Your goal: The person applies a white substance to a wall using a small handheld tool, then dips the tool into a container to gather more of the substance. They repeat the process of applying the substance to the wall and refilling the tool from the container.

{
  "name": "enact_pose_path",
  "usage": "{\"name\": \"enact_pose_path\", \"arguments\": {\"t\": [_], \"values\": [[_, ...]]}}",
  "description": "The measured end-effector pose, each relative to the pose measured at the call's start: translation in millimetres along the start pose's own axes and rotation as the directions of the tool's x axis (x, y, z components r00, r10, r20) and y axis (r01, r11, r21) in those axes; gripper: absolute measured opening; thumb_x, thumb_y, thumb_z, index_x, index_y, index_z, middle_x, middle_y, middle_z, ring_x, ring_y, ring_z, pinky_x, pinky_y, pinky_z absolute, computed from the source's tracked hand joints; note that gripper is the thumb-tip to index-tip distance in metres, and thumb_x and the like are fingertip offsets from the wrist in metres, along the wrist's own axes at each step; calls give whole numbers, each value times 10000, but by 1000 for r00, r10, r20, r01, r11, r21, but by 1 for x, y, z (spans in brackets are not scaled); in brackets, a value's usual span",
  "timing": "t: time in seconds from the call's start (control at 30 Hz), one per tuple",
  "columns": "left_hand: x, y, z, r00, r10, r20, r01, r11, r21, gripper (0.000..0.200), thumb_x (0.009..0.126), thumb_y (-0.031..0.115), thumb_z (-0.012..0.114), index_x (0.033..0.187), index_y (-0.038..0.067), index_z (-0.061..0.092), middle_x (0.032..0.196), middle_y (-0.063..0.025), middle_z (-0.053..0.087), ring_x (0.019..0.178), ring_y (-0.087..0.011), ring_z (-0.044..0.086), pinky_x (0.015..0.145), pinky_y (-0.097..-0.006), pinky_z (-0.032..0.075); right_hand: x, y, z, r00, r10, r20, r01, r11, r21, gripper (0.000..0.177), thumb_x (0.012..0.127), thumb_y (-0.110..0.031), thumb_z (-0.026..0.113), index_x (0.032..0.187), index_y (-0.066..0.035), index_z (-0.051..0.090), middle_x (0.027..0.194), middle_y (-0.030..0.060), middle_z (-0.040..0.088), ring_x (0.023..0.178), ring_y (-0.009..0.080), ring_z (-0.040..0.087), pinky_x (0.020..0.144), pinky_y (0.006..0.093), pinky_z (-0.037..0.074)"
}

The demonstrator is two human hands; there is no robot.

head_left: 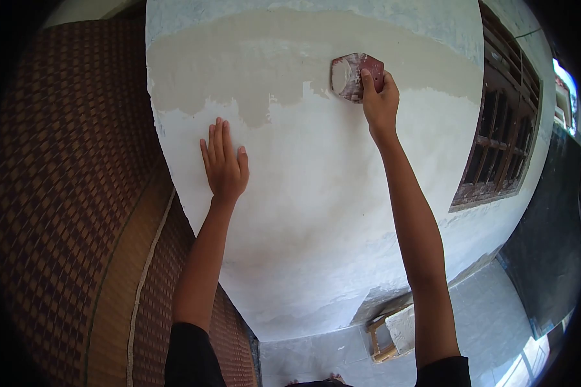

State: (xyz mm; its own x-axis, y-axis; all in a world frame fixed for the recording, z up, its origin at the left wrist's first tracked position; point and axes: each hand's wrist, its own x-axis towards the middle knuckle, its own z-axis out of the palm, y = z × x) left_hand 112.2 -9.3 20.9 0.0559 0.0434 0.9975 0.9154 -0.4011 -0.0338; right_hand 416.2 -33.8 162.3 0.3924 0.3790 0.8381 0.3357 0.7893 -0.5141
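One broad white wall (316, 213) fills the view, with a grey band of wet-looking filler (239, 71) across its top (lower edge ragged). The left hand (224, 164) lies flat on the white, fingers nearly together. The right hand (379, 103) pinches a thin smeared scraper (347, 76) against the band's edge; it looks light, springy and paste-slick, best held by its cleaner rear edge.

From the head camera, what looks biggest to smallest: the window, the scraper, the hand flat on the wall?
1. window
2. left hand
3. scraper, though these last two look close
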Motion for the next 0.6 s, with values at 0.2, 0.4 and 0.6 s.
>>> {"name": "enact_pose_path", "arguments": {"t": [0.2, 0.4, 0.6], "values": [[-1, -2, 2, 1000, 9, 1, -9, 1000, -10, 614, 982, 157, 461, 1553, 5, 293, 1607, -169, 310, 1503, -352, 258, 1218, -558, 155, 2, 0, -1, 988, -133, -73, 123, 985, -121, 319, 979, -236, 639, 1148, 35, 625, 980, 154, 712, 882, 221, 685, 839, 337, 525], [0, 0, 3, 1000, 5, -4, -5, 1000, 15, 618, 986, 171, 452, 1557, 6, 282, 1612, -161, 301, 1503, -347, 259, 1218, -558, 152, 3, 0, -16, 983, -104, -150, 107, 994, 15, 270, 993, -216, 620, 1103, 30, 611, 934, 115, 696, 829, 165, 656, 781, 322, 526], [-1, -1, 2, 1000, 5, -8, -5, 999, 37, 610, 977, 181, 464, 1539, -13, 327, 1597, -169, 345, 1500, -330, 284, 1215, -548, 170, -10, -14, 16, 983, -169, -67, 165, 984, -68, 334, 978, -241, 636, 1136, 51, 596, 911, 154, 703, 798, 201, 671, 770, 338, 528]]}}
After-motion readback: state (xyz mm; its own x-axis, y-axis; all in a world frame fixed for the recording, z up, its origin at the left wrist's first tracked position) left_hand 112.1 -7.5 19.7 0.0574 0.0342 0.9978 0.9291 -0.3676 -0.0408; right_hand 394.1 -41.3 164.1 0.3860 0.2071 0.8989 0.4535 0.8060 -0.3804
